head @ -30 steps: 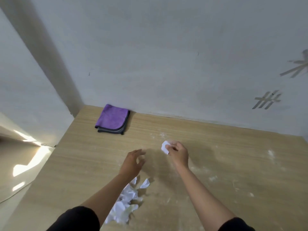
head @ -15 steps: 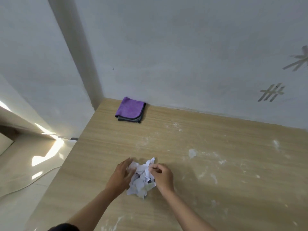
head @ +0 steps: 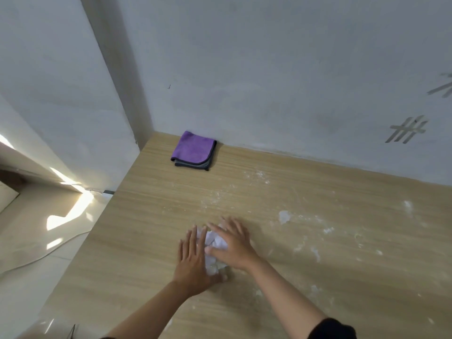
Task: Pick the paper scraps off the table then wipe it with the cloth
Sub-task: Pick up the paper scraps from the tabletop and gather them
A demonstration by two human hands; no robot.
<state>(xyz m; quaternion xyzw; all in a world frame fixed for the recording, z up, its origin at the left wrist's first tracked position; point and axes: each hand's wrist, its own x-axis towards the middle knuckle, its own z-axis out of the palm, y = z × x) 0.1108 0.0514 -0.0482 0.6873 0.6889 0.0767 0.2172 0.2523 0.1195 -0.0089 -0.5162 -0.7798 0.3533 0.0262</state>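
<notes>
Both hands are pressing down w/ fingers spread flat on a wad of crumpled white paper scraps (head: 216, 243) near the middle of the wooden table (head: 151, 216). Left hand (head: 193, 260) is lying palm-down on the wad's left side, fingers pointing away toward the wall; right hand (head: 232, 243) is covering the wad's right side & top, fingers angling up-left, so the two hands are sitting close together w/ paper showing in the gap btwn them. Neither hand is closing around the wad; they're flattening it, not gripping. What's showing of the wad is running roughly near-to-far, long axis pointing toward the back wall (head: 281, 81). The folded purple cloth (head: 193, 150), dark-edged w/ a grey layer underneath, is lying flat at the table's far left corner, just beside the wall, well apart from the hands. White powdery smears (head: 283, 216) are dotting the tabletop to the right of the hands & further back. A dark sleeve (head: 330, 330) is showing on the right arm at the bottom edge.
</notes>
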